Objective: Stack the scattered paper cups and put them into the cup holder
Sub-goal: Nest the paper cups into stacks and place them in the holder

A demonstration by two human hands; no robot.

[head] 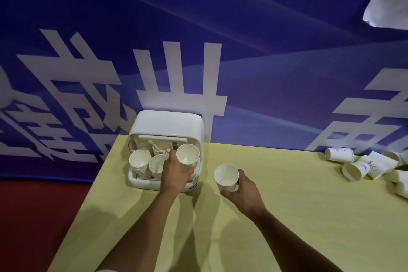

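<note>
White on yellow, against blue.

I see a white cup holder (167,121) on a pale yellow tabletop (287,216). The paper cup (187,154) at its front and the second paper cup (226,176) are plain white. The scattered cups (362,165) are white with small blue logos. The backdrop (265,62) is deep blue with big white characters, and the floor (33,216) is dark red.

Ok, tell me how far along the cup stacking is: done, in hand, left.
Done: cup stacks stand in the cup holder. In hand: the left hand grips a cup at the holder's right side, and the right hand grips a second cup over the table. Left: the scattered cups lying at the table's far right are not yet stacked.
</note>
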